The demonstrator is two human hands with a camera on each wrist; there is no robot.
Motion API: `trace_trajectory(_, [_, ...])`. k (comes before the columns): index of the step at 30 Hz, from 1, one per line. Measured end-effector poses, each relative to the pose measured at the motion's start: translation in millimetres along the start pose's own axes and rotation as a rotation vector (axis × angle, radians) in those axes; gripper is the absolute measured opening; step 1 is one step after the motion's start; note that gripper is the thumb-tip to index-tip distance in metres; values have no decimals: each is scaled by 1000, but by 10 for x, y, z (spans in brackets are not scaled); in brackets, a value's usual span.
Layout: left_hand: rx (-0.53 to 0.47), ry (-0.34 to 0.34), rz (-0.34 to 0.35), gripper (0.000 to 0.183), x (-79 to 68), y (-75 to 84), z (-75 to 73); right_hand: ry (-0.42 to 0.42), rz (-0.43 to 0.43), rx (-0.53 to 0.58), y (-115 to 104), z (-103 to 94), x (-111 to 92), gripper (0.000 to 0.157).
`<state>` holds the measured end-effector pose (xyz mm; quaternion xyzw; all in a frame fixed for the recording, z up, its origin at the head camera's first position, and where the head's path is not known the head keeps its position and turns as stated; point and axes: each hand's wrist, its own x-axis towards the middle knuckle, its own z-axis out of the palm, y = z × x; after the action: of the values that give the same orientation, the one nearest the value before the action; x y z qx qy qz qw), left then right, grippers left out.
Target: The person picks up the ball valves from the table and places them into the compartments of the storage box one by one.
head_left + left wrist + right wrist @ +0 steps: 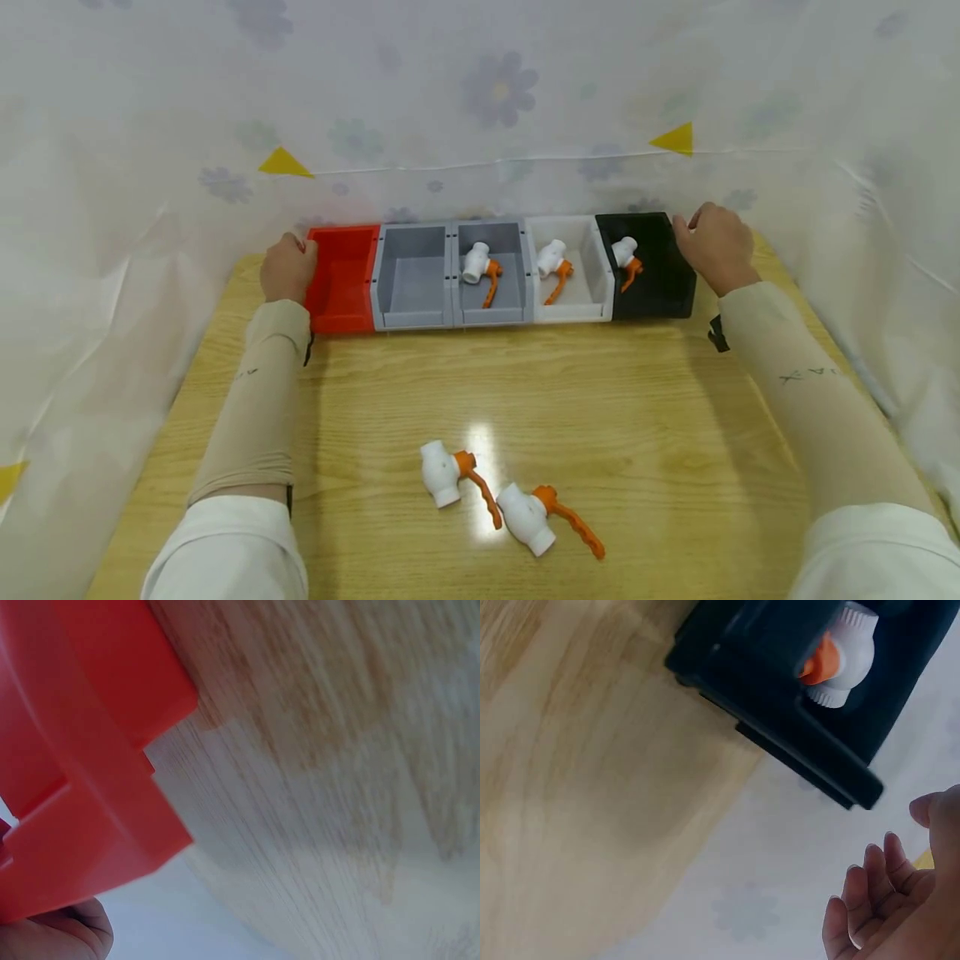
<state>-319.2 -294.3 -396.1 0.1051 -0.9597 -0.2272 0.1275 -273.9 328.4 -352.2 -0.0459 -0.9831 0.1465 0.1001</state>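
Nearest: my white sleeves (225, 550), at the lower edge of the head view. Beyond on the wooden surface (420, 383), 2 white valves with orange handles: left loose valve (440, 475) and right loose valve (527, 521), the former's handle tip just beside the latter's body. A wide stretch of wood separates them from the front edge of 5 bins, set side by side toward the far edge: red bin (337, 323), left grey bin (412, 319), right grey bin (491, 317), white bin (573, 312), black bin (652, 307). The last 3 hold 1 valve each. My left hand (288, 268) is at the red bin's outer side, fingers curled; whether they grip the rim, I cannot tell. My right hand (716, 248) is just beside the black bin's outer side, fingers (857, 892) loosely bent, thumb apart, holding nothing. Outside each hand, a narrow strip of surface, then its side edge.
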Motion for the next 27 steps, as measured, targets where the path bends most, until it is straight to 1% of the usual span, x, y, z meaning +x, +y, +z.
trace_trajectory(4, [-11, 4, 8, 25, -34, 27, -5, -40, 38, 4, 88, 52, 12, 63])
trace_trajectory(7, [-15, -2, 15, 24, -62, 69, -20, -57, 37, -15, 138, 93, 10, 66])
trace_trajectory(14, [-9, -1, 24, 25, -51, 103, -15, -101, -2, -59, 202, 151, -13, 61])
trace_trajectory(19, [-4, 1, 28, 28, -44, 84, -33, -102, 5, -79, 189, 176, -12, 56])
trace_trajectory(22, [-2, -2, 24, 28, -55, 71, -51, -93, 17, -73, 178, 212, -6, 55])
trace_trajectory(27, [4, 5, 18, 27, -79, 39, -93, -67, 10, -81, 121, 285, 18, 54])
